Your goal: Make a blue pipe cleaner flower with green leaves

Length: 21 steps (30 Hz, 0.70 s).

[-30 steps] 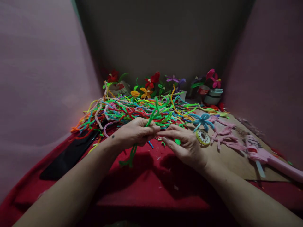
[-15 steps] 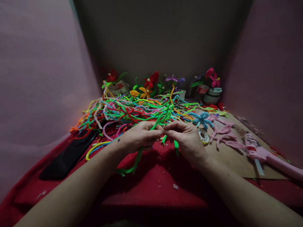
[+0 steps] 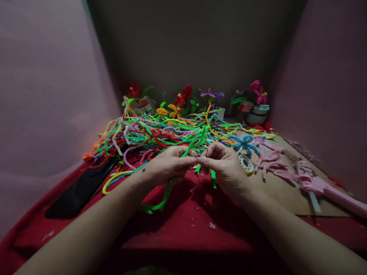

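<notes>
I'm counting one blue flower (image 3: 244, 143) at two o'clock, one tape roll (image 3: 246, 164), one pink glue gun (image 3: 323, 188) at three o'clock, one black phone (image 3: 82, 188) at nine o'clock.

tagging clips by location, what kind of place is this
Probably a home craft corner: a heap of coloured pipe cleaners, finished pipe-cleaner flowers along the wall, and a pink glue gun.
</notes>
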Each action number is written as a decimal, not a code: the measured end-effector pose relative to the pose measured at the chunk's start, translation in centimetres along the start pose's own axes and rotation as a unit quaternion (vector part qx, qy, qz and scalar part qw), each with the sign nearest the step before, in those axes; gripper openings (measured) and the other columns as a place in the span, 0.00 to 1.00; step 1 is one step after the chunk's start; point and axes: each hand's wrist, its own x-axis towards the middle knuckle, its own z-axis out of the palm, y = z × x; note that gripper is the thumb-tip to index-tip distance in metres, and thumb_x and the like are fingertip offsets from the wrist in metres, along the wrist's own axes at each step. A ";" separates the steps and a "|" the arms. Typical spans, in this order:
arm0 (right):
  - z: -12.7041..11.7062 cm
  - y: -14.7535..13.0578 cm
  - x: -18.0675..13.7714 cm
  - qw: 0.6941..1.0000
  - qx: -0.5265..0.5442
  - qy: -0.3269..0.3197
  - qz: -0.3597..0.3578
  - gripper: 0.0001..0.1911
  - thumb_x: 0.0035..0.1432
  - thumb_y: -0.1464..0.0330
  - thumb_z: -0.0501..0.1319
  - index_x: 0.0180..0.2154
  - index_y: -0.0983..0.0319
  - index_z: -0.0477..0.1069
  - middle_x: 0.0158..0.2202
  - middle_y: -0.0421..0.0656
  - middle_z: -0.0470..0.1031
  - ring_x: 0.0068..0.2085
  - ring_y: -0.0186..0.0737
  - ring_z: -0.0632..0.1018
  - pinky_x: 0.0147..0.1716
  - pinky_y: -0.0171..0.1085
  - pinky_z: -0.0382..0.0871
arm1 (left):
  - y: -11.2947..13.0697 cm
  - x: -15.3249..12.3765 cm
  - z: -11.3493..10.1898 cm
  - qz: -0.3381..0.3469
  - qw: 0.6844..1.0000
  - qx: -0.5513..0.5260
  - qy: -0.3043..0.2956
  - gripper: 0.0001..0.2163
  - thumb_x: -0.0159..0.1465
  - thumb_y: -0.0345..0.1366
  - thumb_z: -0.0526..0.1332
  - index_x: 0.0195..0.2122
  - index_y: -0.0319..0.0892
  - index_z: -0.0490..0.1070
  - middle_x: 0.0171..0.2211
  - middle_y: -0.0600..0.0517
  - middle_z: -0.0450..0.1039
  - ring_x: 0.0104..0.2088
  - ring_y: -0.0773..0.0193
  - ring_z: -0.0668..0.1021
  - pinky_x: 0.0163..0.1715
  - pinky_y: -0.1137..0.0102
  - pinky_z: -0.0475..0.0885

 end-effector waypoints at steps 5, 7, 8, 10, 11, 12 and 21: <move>-0.1 -0.1 -0.1 0.999 -0.035 -0.022 0.006 0.05 0.47 0.70 0.64 0.27 0.63 0.70 0.21 0.37 0.71 0.20 0.28 0.68 0.21 0.31 0.61 | 0.0 0.0 -0.1 0.007 1.000 -0.007 0.003 0.07 0.57 0.37 0.60 0.33 0.41 0.63 0.17 0.62 0.54 0.13 0.79 0.53 0.12 0.81 0.50; -0.1 -0.2 -0.2 0.999 -0.049 -0.024 0.003 0.05 0.46 0.70 0.65 0.26 0.63 0.69 0.19 0.36 0.70 0.19 0.28 0.68 0.20 0.31 0.61 | -0.1 0.0 -0.2 0.004 1.000 -0.008 0.005 0.07 0.57 0.37 0.60 0.33 0.41 0.63 0.17 0.62 0.54 0.13 0.79 0.52 0.12 0.81 0.50; 0.0 -0.3 -0.2 0.998 -0.053 -0.023 0.004 0.06 0.45 0.70 0.65 0.25 0.63 0.69 0.18 0.36 0.69 0.18 0.28 0.68 0.20 0.31 0.61 | -0.1 0.1 -0.2 0.004 1.000 -0.007 0.005 0.07 0.57 0.37 0.60 0.33 0.41 0.63 0.16 0.62 0.54 0.13 0.79 0.52 0.12 0.81 0.50; 0.1 -0.4 -0.3 0.998 -0.056 -0.023 0.010 0.08 0.44 0.69 0.66 0.23 0.63 0.67 0.16 0.35 0.68 0.17 0.29 0.68 0.19 0.32 0.62 | -0.2 0.1 -0.2 0.004 1.000 -0.005 0.000 0.07 0.57 0.37 0.60 0.32 0.41 0.64 0.16 0.62 0.53 0.13 0.79 0.52 0.11 0.81 0.49; 0.2 -0.5 -0.3 0.998 -0.055 -0.023 0.012 0.10 0.44 0.69 0.67 0.22 0.63 0.66 0.15 0.35 0.68 0.17 0.29 0.68 0.19 0.32 0.62 | -0.3 0.1 -0.2 0.004 1.000 -0.008 -0.003 0.07 0.57 0.37 0.60 0.32 0.41 0.64 0.15 0.63 0.52 0.13 0.78 0.52 0.11 0.81 0.49; 0.3 -0.5 -0.3 0.998 -0.054 -0.024 0.013 0.11 0.44 0.68 0.67 0.22 0.63 0.65 0.15 0.35 0.68 0.17 0.29 0.68 0.19 0.32 0.62 | -0.3 0.1 -0.3 0.003 1.000 -0.013 -0.004 0.07 0.57 0.37 0.60 0.32 0.41 0.64 0.15 0.63 0.52 0.13 0.78 0.52 0.11 0.81 0.49; 0.1 -0.2 -0.2 0.996 0.004 -0.074 0.046 0.17 0.40 0.69 0.70 0.23 0.61 0.60 0.15 0.34 0.69 0.15 0.30 0.70 0.15 0.30 0.64 | 0.0 0.1 -1.0 0.001 0.998 -0.065 0.013 0.07 0.54 0.35 0.64 0.31 0.38 0.69 0.16 0.61 0.56 0.13 0.80 0.51 0.12 0.81 0.47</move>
